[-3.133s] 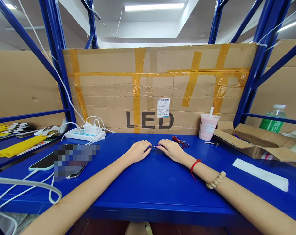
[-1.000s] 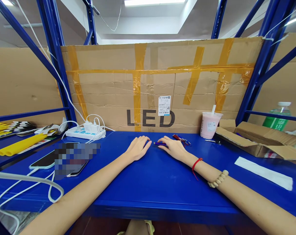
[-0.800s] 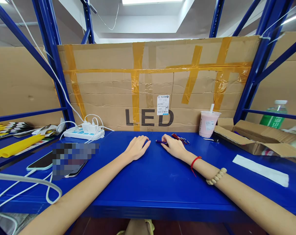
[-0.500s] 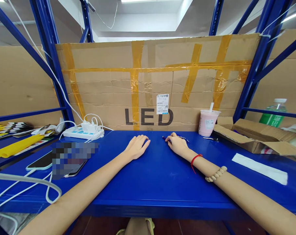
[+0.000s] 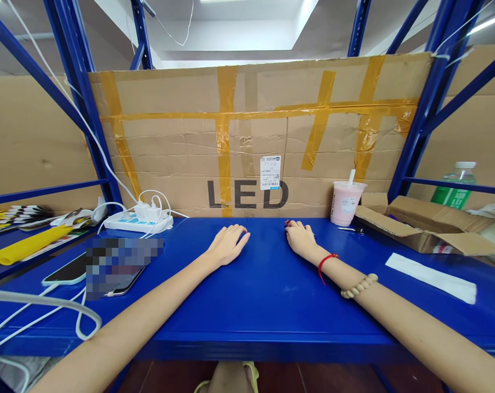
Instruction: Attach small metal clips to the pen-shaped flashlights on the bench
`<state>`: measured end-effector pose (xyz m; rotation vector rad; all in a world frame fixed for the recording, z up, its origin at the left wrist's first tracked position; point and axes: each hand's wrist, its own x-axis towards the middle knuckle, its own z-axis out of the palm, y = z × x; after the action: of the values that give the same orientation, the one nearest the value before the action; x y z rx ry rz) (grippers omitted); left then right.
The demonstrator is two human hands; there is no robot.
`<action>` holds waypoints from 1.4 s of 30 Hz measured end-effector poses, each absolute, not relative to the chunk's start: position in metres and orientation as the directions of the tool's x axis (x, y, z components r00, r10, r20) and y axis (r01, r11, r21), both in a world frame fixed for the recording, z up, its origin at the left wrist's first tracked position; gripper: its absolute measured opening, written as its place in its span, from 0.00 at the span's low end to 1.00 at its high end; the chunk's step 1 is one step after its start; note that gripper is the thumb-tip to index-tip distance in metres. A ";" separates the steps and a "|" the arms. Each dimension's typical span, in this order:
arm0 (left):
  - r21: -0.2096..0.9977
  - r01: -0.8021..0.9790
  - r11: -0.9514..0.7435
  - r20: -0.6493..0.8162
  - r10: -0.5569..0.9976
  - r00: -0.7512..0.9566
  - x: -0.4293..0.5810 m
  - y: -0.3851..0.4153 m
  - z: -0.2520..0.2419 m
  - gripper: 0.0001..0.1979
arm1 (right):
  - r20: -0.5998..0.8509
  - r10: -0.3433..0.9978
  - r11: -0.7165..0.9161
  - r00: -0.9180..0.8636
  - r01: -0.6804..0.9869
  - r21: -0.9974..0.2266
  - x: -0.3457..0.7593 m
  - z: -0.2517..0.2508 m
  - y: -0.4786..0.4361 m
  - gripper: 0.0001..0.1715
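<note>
My left hand [image 5: 228, 244] lies palm down on the blue tabletop [image 5: 264, 305], its fingers stretched forward and nothing in them. To the right, my right hand [image 5: 301, 238] rests near the back edge with its fingers curled down. A small dark reddish-blue bit shows at its fingertips; the rest of that thing is hidden under the hand. Around the right wrist are a red string [image 5: 326, 265] and a beaded bracelet [image 5: 359, 286]. A pink drink in a plastic cup [image 5: 346, 203] stands beyond the right hand, with a thin pen [image 5: 351, 230] in front of it.
An open cardboard box [image 5: 430, 221] and a white strip [image 5: 431, 277] lie at right. At left are a power strip [image 5: 139, 220], a charging phone [image 5: 65, 270], white cables and a yellow roll [image 5: 30, 244]. A taped cardboard panel [image 5: 182, 153] closes the back.
My right hand has shifted slightly right and turned, covering the slim dark blue thing that stuck out on both sides of it. My left hand stays in place. The view has moved a little.
</note>
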<state>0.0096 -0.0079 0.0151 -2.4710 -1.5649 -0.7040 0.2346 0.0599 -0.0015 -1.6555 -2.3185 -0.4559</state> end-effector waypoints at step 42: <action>0.031 0.855 -0.517 0.478 0.759 0.442 0.009 -0.006 0.012 0.15 | 0.428 0.515 0.853 -0.743 0.496 -0.164 0.231 0.003 0.056 0.19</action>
<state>0.0088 -0.0064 0.0120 -2.4782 -1.4101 -0.6542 0.2311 0.0563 0.0030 -0.7427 -2.5614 0.0543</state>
